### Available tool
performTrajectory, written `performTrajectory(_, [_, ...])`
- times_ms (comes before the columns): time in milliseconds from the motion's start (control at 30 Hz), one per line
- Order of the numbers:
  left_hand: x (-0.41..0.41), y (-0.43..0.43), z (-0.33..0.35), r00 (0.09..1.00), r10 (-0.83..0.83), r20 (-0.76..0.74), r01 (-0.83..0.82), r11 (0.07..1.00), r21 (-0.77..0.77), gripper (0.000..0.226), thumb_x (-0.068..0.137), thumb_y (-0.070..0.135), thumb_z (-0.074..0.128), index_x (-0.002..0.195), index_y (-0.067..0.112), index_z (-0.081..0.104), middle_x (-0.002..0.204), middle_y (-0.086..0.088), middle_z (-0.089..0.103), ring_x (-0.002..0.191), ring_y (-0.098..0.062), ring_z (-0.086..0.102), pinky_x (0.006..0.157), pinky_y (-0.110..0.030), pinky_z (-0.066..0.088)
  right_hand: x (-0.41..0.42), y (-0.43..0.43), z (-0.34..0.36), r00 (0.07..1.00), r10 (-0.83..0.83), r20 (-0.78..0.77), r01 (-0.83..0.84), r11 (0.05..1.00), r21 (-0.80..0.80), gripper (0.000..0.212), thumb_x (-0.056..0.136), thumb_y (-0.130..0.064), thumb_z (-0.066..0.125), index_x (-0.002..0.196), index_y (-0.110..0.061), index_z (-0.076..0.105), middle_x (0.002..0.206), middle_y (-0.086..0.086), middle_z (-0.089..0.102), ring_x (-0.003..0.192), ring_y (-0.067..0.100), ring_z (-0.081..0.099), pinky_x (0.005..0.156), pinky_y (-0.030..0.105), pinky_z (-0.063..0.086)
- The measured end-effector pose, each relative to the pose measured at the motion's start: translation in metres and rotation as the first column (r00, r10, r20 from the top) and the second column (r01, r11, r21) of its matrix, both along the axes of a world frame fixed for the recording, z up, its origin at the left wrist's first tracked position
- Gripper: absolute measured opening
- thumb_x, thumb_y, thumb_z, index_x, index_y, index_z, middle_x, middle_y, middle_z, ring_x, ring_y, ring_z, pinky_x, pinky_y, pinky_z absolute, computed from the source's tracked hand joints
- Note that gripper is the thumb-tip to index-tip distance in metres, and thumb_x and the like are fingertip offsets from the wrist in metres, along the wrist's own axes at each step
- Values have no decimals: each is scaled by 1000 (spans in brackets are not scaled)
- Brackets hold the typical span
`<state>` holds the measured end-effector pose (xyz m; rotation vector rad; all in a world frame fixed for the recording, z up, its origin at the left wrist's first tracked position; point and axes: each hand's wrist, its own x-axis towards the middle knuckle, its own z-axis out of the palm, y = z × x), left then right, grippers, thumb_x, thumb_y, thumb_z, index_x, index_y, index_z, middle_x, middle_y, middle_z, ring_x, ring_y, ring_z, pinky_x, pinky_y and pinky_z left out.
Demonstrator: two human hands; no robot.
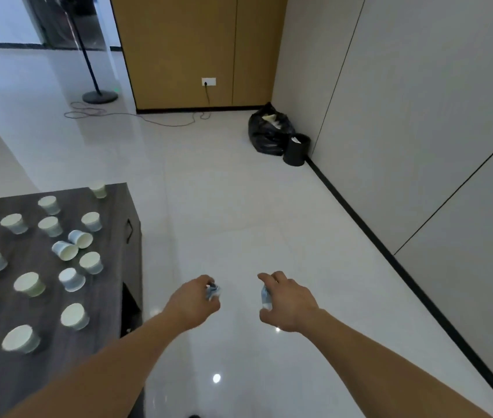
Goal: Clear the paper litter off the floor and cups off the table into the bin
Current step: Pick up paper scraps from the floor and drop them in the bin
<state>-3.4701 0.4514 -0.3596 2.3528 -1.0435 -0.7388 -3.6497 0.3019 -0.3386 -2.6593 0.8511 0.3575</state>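
Observation:
My left hand (pixel 194 303) is closed around a crumpled blue-white paper wad (pixel 212 291), held out over the white floor. My right hand (pixel 287 303) grips a second crumpled paper wad (pixel 265 298) beside it. Several pale green and blue paper cups (pixel 28 283) stand or lie on the dark wood table (pixel 109 297) at my left; two of them (pixel 72 244) lie tipped on their sides. A small black bin (pixel 296 150) stands far ahead against the right wall, next to a stuffed black rubbish bag (pixel 268 131).
A brown cabinet wall (pixel 197 49) with a socket (pixel 208 82) closes the far end; a cable (pixel 136 116) trails across the floor to a black stand base (pixel 99 96). The grey panelled wall (pixel 420 146) runs along the right with a black skirting.

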Motion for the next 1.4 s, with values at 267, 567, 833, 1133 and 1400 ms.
performTrajectory(267, [70, -156, -1, 990, -135, 33, 134, 991, 29, 38, 86, 35, 61, 121, 23, 55, 115, 1, 64, 84, -12, 54, 73, -22, 41, 53, -125, -15, 994, -112, -18, 112, 993, 30, 80, 83, -46, 57, 151, -29, 19, 144, 2, 36, 121, 28, 49, 89, 35, 46])
performTrajectory(567, [126, -375, 20, 985, -162, 63, 163, 986, -15, 39, 86, 35, 61, 123, 22, 54, 116, 2, 63, 87, -11, 55, 75, -21, 42, 115, -338, -4, 990, -137, 24, 137, 991, 4, 80, 83, -45, 59, 151, -29, 19, 145, 2, 35, 121, 28, 48, 92, 35, 44])
performTrajectory(833, [177, -530, 15, 979, -198, 39, 197, 980, 11, 39, 87, 33, 60, 124, 22, 54, 116, 0, 61, 85, -13, 55, 74, -23, 43, 164, -499, 5, 986, -166, 4, 166, 986, -30, 80, 84, -45, 59, 151, -28, 20, 144, 3, 36, 120, 29, 48, 90, 35, 46])
performTrajectory(1133, [272, -734, 11, 944, -329, 19, 328, 944, 25, 46, 84, 36, 60, 128, 24, 51, 121, 2, 60, 99, -15, 59, 80, -24, 45, 258, -678, 2, 968, -249, -39, 248, 968, -40, 80, 84, -46, 58, 151, -28, 19, 143, 3, 36, 119, 29, 49, 88, 35, 45])
performTrajectory(1400, [347, -894, 13, 906, -420, 57, 414, 905, 96, 50, 86, 35, 59, 132, 21, 49, 128, -1, 57, 110, -19, 57, 89, -28, 46, 322, -819, -9, 946, -320, -48, 321, 947, 8, 80, 83, -46, 59, 151, -30, 19, 144, 1, 36, 118, 27, 50, 86, 35, 46])
